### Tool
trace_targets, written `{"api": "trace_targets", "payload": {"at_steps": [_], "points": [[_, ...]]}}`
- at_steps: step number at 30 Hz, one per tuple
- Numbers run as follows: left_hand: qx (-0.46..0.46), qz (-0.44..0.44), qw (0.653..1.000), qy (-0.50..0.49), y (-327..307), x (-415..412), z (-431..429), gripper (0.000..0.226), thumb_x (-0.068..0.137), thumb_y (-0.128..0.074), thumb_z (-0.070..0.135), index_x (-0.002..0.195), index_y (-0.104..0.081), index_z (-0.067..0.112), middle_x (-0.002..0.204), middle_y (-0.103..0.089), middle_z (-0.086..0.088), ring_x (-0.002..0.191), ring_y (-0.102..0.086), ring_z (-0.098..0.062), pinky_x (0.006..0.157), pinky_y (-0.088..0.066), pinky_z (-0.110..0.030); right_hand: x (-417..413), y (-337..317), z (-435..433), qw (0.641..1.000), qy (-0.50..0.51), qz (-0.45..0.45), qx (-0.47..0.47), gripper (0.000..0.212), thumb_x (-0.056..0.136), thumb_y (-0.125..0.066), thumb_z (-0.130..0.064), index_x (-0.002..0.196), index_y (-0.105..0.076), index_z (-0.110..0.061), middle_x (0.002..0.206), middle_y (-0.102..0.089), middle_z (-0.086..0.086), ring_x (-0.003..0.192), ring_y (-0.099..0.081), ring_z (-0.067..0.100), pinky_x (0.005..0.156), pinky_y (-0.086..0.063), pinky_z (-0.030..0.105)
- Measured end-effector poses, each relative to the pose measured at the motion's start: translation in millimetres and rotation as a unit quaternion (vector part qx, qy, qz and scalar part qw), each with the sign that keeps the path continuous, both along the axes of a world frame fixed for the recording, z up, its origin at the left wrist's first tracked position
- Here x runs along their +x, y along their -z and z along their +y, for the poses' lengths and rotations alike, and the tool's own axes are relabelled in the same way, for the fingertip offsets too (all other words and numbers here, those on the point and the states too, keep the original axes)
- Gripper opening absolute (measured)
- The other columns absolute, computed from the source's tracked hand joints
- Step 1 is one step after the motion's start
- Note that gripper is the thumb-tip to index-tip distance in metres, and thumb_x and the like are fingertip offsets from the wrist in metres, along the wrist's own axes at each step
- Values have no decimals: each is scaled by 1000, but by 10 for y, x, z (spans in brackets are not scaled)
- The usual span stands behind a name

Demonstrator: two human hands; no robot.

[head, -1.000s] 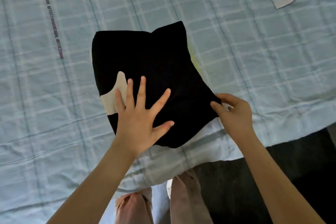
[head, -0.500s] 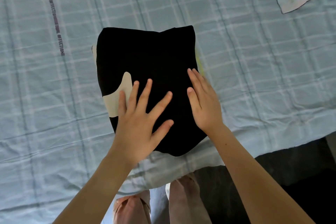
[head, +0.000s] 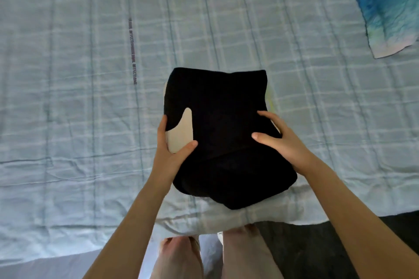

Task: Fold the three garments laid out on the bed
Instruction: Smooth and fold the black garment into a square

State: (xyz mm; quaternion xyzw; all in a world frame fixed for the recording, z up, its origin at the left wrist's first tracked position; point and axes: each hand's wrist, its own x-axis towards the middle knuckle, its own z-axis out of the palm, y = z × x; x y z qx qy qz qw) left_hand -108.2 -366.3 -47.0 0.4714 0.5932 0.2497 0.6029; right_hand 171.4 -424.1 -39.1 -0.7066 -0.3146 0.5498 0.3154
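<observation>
Matt black cloth garment (head: 226, 124) on a soft, creased, checked cotton-like bedsheet (head: 90, 120).

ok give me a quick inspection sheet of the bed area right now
surface: bed sheet, pale blue check, lightly creased
job's things: folded black garment with a cream patch, near the bed's front edge; blue garment at the far right corner, partly out of frame; third garment not seen
clutter: nothing seen
grippers: left hand and right hand grip the black garment's sides, thumbs on top
cables: nothing seen
surroundings: dark floor beyond the bed edge
</observation>
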Motion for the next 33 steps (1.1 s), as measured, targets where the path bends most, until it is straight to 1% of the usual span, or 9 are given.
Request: {"api": "trace_targets", "payload": {"at_steps": [3,5,11,16,19,22,25,29,33], "points": [[4,18,1000,-11,-557,-70,-125,96,66,-83,51,137,-23,70,147,-40,18,125,-50,-9,90,-50,-27,-117,-516,-198,999,39,8,33,55,75,-85,-34,121,-61,-52,121,-66,-20,101,-69,1,76,-58,19],[15,27,999,-20,-971,-113,-192,97,57,-81,57,135,-25,72,146,-42,17,123,-52,-10,93,-51,-32,-176,-884,-313,998,48,6,50,55,77,-84,-28,121,-62,-50,120,-67,-17,104,-69,5,81,-60,26],[81,-1,993,-87,-2276,-267,-467,96,56,-82,56,133,-27,73,142,-43,15,121,-53,-10,92,-51,-29,-235,-2186,-325,992,-2,15,128,56,76,-84,-29,122,-62,-51,121,-68,-13,103,-70,7,83,-61,31],[129,-20,979,-155,-2961,-374,-622,95,54,-82,56,133,-32,70,138,-47,17,117,-55,-5,92,-49,-25,-344,-2899,-116,983,-61,13,174,53,78,-83,-33,120,-61,-56,134,-61,-11,119,-63,16,99,-54,46],[148,-23,970,-192,-3127,-493,-614,92,59,-82,51,134,-32,68,135,-48,16,114,-55,-3,90,-48,-24,-499,-3080,68,975,-99,32,197,51,80,-82,-35,120,-59,-57,132,-61,-12,116,-64,14,94,-58,41],[154,-17,961,-227,-3187,-663,-678,95,56,-80,56,136,-30,66,136,-45,18,119,-52,-6,101,-46,-33,-681,-3151,191,968,-131,47,211,51,79,-83,-34,119,-61,-56,131,-61,-14,113,-65,8,88,-59,32],[159,-10,953,-259,-3207,-900,-812,95,54,-79,60,134,-29,70,132,-43,27,116,-50,1,91,-44,-22,-933,-3181,270,961,-166,54,213,51,78,-84,-35,118,-61,-56,129,-62,-17,106,-67,1,76,-60,21],[157,-11,938,-308,-3149,-1338,-1086,96,53,-79,60,135,-29,69,134,-42,26,120,-49,-2,94,-44,-24,-1414,-3124,290,951,-223,59,204,54,76,-83,-40,121,-60,-58,132,-60,-22,120,-59,3,93,-56,31],[138,-5,922,-362,-3053,-1968,-1471,94,53,-79,60,132,-31,72,136,-43,25,120,-50,-3,95,-46,-26,-2143,-3036,213,938,-285,69,184,56,69,-82,-51,120,-59,-62,123,-62,-32,111,-60,-11,81,-51,15]]}}
